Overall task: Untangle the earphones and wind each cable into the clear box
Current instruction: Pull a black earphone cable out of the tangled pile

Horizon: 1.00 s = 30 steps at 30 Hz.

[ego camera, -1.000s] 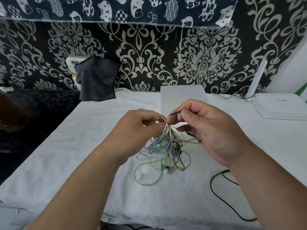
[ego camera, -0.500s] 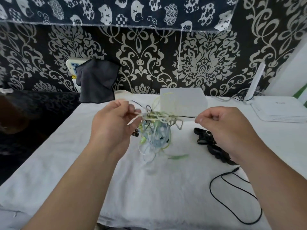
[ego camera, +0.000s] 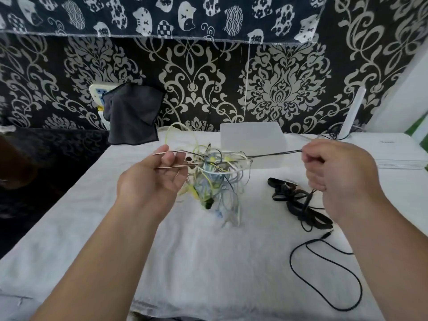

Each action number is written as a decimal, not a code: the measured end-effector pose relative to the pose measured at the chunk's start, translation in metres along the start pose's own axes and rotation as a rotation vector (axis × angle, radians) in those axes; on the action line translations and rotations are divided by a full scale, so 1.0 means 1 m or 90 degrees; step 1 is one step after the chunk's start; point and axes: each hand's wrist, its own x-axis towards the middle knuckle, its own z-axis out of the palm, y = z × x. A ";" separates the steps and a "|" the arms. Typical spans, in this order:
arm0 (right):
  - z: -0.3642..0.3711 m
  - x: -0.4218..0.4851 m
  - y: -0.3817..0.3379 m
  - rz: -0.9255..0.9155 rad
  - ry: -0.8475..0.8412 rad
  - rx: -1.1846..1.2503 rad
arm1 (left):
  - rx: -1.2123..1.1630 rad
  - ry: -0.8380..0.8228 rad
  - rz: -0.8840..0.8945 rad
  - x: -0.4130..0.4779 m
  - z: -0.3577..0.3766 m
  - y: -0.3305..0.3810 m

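Head view. A table covered in white towel-like cloth [ego camera: 208, 262] is seen from above; its left edge falls away to a dark floor, and the near edge runs along the bottom of the frame. Bare cloth lies in front of the forearms and to the left of the left hand [ego camera: 152, 179]. The far edge is met by a wall of black-and-silver damask wallpaper [ego camera: 284, 89], with a band of dark cat-print fabric [ego camera: 162, 17] hung above it. A dark grey cloth [ego camera: 132, 119] is draped at the rear left. A flat white router-like device [ego camera: 393, 151] is set at the rear right.

The frosted clear plastic box [ego camera: 252, 142] stands at the rear centre of the table, behind the hands. The tangled bundle of thin earphone cables, pale blue, white, yellow-green and black [ego camera: 215, 179], is held lifted above the cloth between the hands, its loops hanging down. The left hand is partly open, with pinkish strands lying across its fingers. The right hand [ego camera: 335, 172] is closed in a fist on a thin black cable [ego camera: 275, 154], drawn taut out of the bundle. A coiled black earphone set [ego camera: 298, 202] lies on the cloth just below the right hand, and a loose black cable loop [ego camera: 328, 269] lies nearer, at the right.
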 end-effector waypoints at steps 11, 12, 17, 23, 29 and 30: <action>0.013 -0.011 -0.008 0.073 -0.284 0.262 | 0.713 -0.079 0.091 -0.014 -0.002 -0.018; 0.013 -0.013 -0.009 0.072 -0.305 0.280 | 0.735 -0.096 0.107 -0.016 -0.001 -0.021; 0.014 -0.020 -0.013 0.066 -0.356 0.289 | 0.715 -0.155 0.093 -0.025 0.005 -0.023; 0.016 -0.025 -0.016 0.062 -0.405 0.282 | 0.839 -0.336 0.292 -0.027 0.005 -0.027; 0.015 -0.025 -0.022 0.029 -0.408 0.357 | 0.961 -0.251 0.395 -0.023 0.001 -0.037; 0.015 -0.026 -0.023 0.028 -0.406 0.370 | 0.978 -0.251 0.410 -0.023 0.000 -0.037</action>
